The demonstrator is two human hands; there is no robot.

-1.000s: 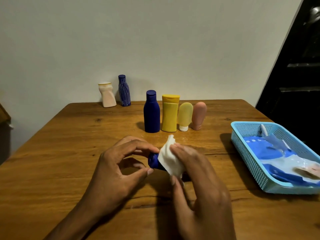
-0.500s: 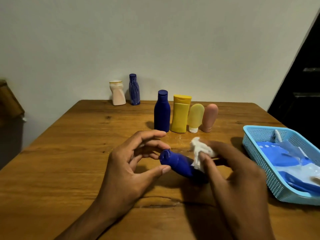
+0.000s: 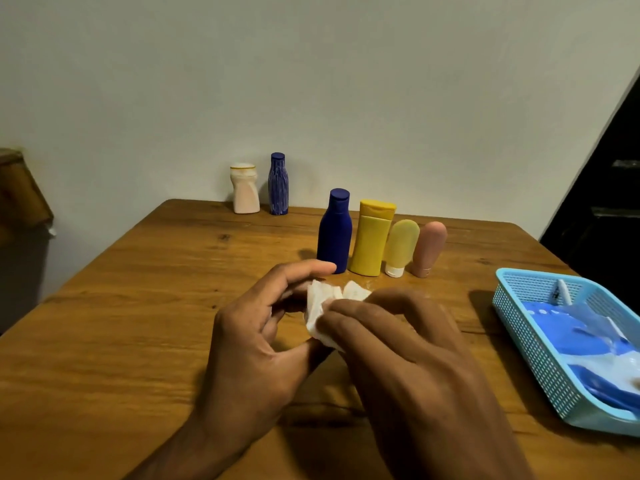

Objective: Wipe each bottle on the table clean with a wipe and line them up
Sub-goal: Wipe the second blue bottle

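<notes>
**White wipe wrapped over a hidden bottle, four more already in a row**

White and crumpled, the wipe [image 3: 327, 310] sits between both hands at the middle of the table [image 3: 138, 323], bunched so it covers whatever it is rubbing. The bottle under it cannot be seen here; wipe and fingers hide it completely, so I judge only from the pose and the task that one is being cleaned there. The right hand [image 3: 412, 372] lies over the wipe with its fingers curled down onto it, pressing the cloth in place, which suits a rubbing stroke. The left hand [image 3: 263, 344] cups the other end, thumb below and fingers arched above; it seems to be steadying the hidden bottle, but whether it grips that or only the wipe's edge cannot be told.

Just behind the hands stands the finished row, upright and close together: a dark blue bottle [image 3: 334, 233], a yellow bottle [image 3: 372, 239], a pale yellow tube [image 3: 401, 247] on its white cap, and a pink tube [image 3: 428, 249]. Their tight, even spacing suggests they are already wiped, with room at the left end for the next.

Near the far edge by the wall, well apart from the row, a cream bottle [image 3: 244, 189] and a streaked blue bottle [image 3: 278, 184] stand side by side, probably waiting their turn.

At the right, a light blue basket [image 3: 530, 344] holds blue and white packets, likely the supply of wipes, within the right hand's reach.
</notes>
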